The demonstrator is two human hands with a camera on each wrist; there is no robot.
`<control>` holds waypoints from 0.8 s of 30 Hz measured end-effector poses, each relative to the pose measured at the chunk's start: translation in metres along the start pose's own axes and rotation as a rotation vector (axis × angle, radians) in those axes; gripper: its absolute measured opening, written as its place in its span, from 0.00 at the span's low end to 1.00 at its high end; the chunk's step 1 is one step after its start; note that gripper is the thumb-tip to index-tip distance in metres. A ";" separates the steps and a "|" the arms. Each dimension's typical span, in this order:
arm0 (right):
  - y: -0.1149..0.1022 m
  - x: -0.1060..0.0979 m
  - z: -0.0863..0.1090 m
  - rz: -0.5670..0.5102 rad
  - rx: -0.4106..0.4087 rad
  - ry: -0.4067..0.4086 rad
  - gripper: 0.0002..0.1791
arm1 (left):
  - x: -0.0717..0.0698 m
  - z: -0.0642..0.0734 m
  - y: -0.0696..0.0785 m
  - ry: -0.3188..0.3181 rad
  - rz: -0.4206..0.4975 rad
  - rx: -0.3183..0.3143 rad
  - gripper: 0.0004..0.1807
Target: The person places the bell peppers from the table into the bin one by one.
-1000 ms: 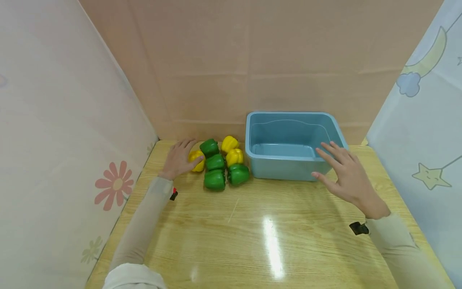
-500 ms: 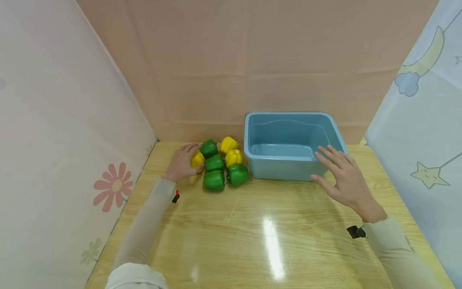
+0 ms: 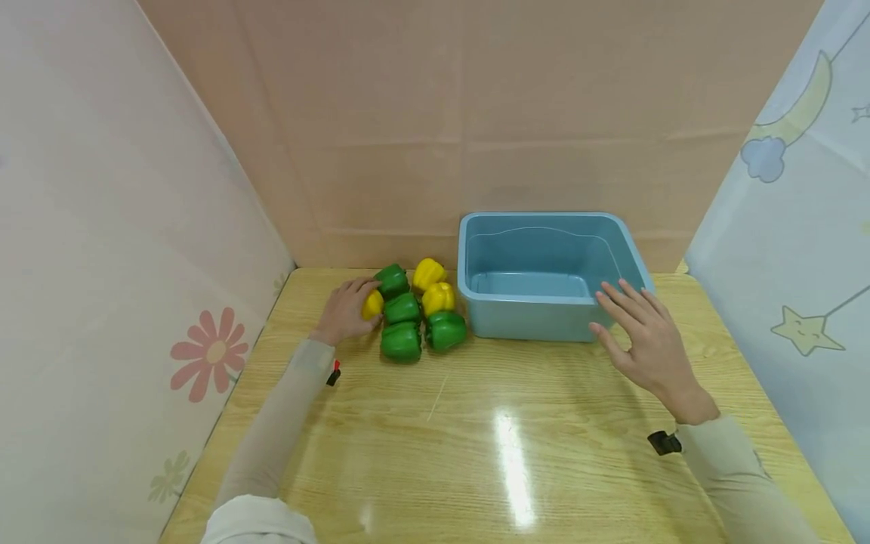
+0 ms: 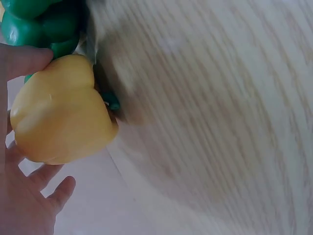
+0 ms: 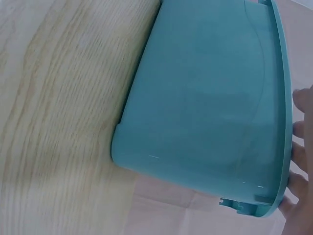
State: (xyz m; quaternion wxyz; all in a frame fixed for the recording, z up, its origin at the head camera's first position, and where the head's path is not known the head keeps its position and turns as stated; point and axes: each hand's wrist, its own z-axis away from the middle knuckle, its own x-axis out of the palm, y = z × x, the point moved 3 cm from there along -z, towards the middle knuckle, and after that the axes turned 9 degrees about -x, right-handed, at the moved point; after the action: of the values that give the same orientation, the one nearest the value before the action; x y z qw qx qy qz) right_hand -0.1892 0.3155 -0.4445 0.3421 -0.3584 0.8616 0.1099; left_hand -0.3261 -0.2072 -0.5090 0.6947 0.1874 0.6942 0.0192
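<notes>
My left hand (image 3: 345, 311) grips a yellow bell pepper (image 3: 371, 304) at the left end of a cluster of peppers. In the left wrist view the thumb lies against one side of this yellow bell pepper (image 4: 63, 112), and the fingers curve behind it. Its green stem faces the table. Several green bell peppers, among them a front one (image 3: 401, 341), lie just right of the hand. Two more yellow bell peppers (image 3: 438, 299) rest near the blue bin. My right hand (image 3: 646, 351), fingers spread and straight, hovers by the front right corner of the blue bin (image 3: 537, 321), holding nothing.
The bin stands upright at the back of the wooden table (image 3: 435, 453), and its inside shows nothing in it. A tan backdrop (image 3: 381, 151) rises behind. Patterned white panels (image 3: 136, 227) flank both sides.
My left hand has moved slightly right and its fingers have closed around the yellow bell pepper. My right hand has drifted slightly down, still spread near the bin.
</notes>
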 end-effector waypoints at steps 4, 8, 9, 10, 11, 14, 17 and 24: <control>-0.001 0.002 0.000 0.024 -0.010 0.028 0.35 | 0.001 0.000 0.002 -0.011 0.011 -0.011 0.40; -0.001 0.003 -0.002 0.057 -0.019 0.066 0.35 | 0.002 0.000 0.002 -0.011 0.041 -0.006 0.38; -0.001 0.004 -0.003 0.065 -0.020 0.077 0.36 | 0.002 0.000 0.002 -0.012 0.049 -0.007 0.38; -0.001 0.004 -0.003 0.074 -0.018 0.089 0.36 | 0.003 0.000 0.001 -0.013 0.057 -0.008 0.37; -0.001 0.005 -0.003 0.081 -0.016 0.098 0.35 | 0.004 0.000 0.001 -0.016 0.062 -0.009 0.37; -0.001 0.007 -0.004 0.098 -0.002 0.128 0.32 | 0.007 0.001 -0.001 -0.037 0.083 -0.024 0.36; -0.001 0.009 -0.003 0.100 0.021 0.159 0.28 | 0.010 0.000 -0.001 -0.062 0.096 -0.036 0.35; -0.001 0.013 -0.002 0.089 0.035 0.219 0.24 | 0.010 -0.002 0.001 -0.097 0.089 -0.043 0.34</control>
State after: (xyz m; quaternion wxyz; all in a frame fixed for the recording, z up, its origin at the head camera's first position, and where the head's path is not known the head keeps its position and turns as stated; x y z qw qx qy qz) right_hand -0.1963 0.3073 -0.4522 0.2471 -0.3239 0.9106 0.0703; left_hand -0.3274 -0.2034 -0.5183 0.7299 0.2035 0.6502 0.0559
